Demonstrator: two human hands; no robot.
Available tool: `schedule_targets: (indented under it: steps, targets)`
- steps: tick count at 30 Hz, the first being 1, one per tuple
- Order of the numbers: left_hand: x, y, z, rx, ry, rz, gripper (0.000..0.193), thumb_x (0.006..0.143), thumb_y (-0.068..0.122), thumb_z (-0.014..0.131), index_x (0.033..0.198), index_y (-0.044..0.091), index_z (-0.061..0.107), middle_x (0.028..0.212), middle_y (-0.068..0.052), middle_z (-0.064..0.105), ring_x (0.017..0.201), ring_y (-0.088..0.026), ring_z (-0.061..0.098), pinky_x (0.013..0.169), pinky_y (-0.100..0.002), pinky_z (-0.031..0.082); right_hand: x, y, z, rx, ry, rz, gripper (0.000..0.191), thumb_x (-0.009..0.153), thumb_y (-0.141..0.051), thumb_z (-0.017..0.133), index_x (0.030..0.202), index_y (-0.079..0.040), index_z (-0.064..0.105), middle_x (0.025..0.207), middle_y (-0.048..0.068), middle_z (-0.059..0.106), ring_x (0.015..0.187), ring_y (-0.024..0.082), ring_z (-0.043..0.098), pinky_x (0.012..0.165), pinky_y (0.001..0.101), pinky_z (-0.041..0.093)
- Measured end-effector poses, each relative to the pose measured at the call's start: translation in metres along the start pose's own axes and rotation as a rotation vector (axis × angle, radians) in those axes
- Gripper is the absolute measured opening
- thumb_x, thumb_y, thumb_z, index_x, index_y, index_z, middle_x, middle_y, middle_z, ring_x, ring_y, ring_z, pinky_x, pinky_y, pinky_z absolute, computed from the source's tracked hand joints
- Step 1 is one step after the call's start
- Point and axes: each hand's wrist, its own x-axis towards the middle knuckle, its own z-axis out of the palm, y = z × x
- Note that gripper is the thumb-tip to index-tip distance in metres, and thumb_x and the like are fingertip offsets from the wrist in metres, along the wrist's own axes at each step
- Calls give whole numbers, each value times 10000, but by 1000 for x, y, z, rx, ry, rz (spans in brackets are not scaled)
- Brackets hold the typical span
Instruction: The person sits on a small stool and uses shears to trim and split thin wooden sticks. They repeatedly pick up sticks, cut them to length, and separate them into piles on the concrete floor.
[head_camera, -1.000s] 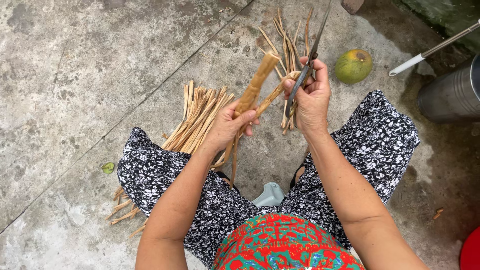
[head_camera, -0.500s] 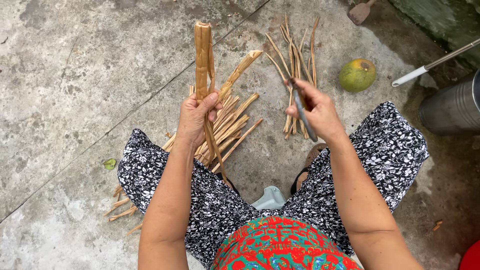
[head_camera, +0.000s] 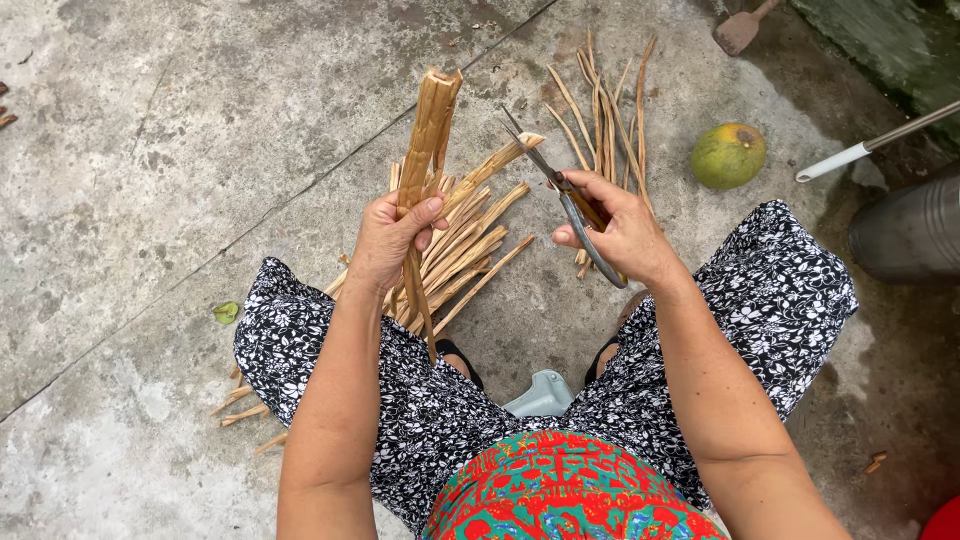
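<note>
My left hand grips a thick, light brown split stalk and holds it upright above my left knee. My right hand is closed on a pair of metal scissors, whose blades point up and left toward the stalk without touching it. Under the left hand lies a fan of cut brown strips on the concrete. A second bunch of thinner strips lies beyond the right hand.
A green round fruit rests on the concrete at the right. A white-handled tool and a dark metal pot sit at the far right. A small trowel lies at the top. Loose strips lie by my left knee.
The left hand has kept the stalk raised upright and tilted it slightly right. The right hand has turned the scissors so the blades now point up and left at the stalk.
</note>
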Motion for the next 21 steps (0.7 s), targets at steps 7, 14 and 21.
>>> schedule_targets:
  steps: [7, 14, 21]
  targets:
    - [-4, 1, -6, 5, 0, 20, 232, 926, 149, 760, 1092, -8, 719, 814, -102, 740, 539, -40, 547, 470, -158, 435, 4, 0, 9, 205, -8, 83, 603, 763, -140, 891, 1327, -101, 682, 816, -99, 579, 676, 20, 477, 571, 182, 388]
    - [-3, -3, -9, 40, 28, 24, 239, 927, 191, 752, 1083, 12, 724, 835, -99, 750, 556, -53, 575, 485, -169, 470, 8, -4, 11, 365, 66, 89, 570, 809, -167, 854, 1338, -99, 653, 815, -61, 616, 674, 28, 561, 554, 175, 438]
    - [-8, -17, 13, 10, -202, -136, 222, 961, 234, 721, 1068, 41, 738, 848, -94, 755, 560, -66, 589, 484, -183, 465, 5, -14, 25, 680, 104, -53, 658, 837, -137, 841, 1401, -89, 504, 1100, 19, 741, 871, 70, 689, 723, 200, 586]
